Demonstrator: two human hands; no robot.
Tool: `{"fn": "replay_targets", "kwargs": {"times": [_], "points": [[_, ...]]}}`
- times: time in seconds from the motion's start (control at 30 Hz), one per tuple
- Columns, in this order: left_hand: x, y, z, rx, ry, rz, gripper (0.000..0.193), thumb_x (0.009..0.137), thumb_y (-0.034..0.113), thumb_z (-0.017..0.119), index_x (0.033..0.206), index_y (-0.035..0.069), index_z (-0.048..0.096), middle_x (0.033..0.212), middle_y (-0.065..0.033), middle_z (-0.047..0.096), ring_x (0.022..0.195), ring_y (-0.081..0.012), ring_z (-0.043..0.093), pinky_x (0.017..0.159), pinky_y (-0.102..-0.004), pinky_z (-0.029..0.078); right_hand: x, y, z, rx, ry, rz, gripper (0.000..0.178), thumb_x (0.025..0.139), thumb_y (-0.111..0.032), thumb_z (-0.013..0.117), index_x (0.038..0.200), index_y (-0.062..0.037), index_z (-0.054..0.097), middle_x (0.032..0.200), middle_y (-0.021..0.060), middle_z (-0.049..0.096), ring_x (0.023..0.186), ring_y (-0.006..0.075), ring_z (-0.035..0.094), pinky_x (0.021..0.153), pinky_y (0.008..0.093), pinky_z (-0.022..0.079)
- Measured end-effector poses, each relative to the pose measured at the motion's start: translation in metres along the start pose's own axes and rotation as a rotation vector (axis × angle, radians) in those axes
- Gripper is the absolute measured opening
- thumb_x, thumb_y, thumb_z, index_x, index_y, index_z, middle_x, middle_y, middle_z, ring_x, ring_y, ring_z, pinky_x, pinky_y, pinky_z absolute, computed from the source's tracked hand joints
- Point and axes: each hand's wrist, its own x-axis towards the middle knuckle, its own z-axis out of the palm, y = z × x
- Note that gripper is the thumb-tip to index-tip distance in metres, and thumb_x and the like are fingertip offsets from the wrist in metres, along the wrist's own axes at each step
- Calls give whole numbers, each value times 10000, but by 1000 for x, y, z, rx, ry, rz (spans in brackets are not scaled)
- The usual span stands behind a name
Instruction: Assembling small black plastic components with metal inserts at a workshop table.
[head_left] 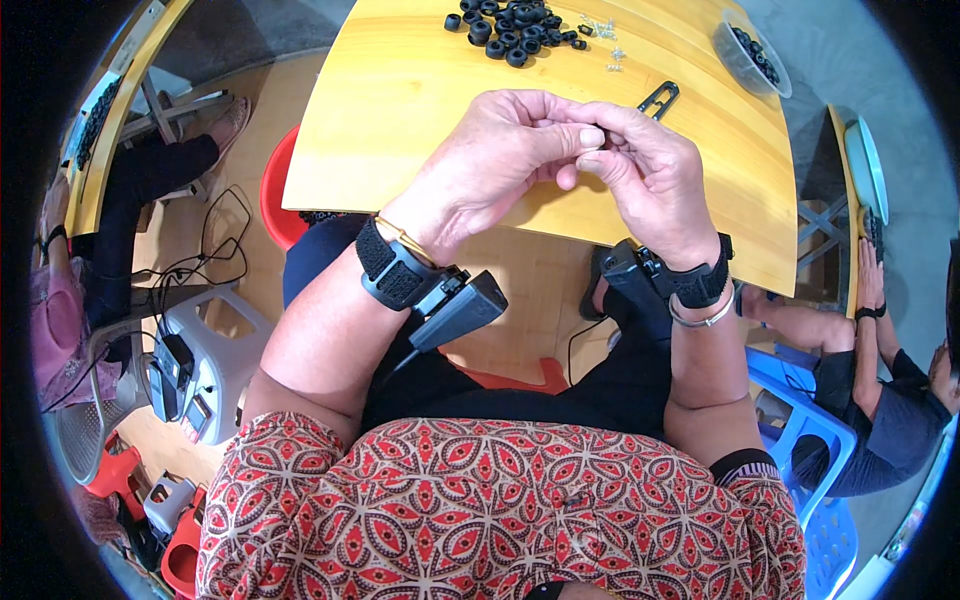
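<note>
My left hand (505,150) and my right hand (650,165) meet above the near part of the yellow wooden table, fingertips pinched together. A small dark bit shows between the thumbs and fingers, but most of it is hidden and I cannot make out its kind. Just beyond my right hand, a long black slotted part (659,100) lies on the table. Farther back sits a pile of small black ring-shaped parts (510,30). Beside that pile are several tiny silvery pieces (614,67), too small to name.
A clear plastic bowl (752,55) with black parts stands at the table's right edge. A red container (283,190) is under the left edge. At left are a grey stool (225,340), cables and a seated person; at right, a blue chair (800,400) and another person.
</note>
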Motion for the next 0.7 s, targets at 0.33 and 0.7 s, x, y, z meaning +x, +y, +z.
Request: {"fn": "replay_targets", "kwargs": {"times": [0.33,0.7], "points": [[5,-1,-13,-235,-150,-40,186,840,156,495,893,-16,542,750,-52,556,653,-109,544,581,-206,477,1,0,2,202,40,97,253,698,-1,618,941,-31,554,630,-8,503,556,37,450,506,172,390],[2,0,-8,-183,-71,-46,142,810,129,537,850,-6,558,764,-56,573,650,-105,548,586,-198,481,1,3,6,190,60,125,259,700,-7,619,947,-28,545,624,-6,503,559,44,478,510,175,412]]}}
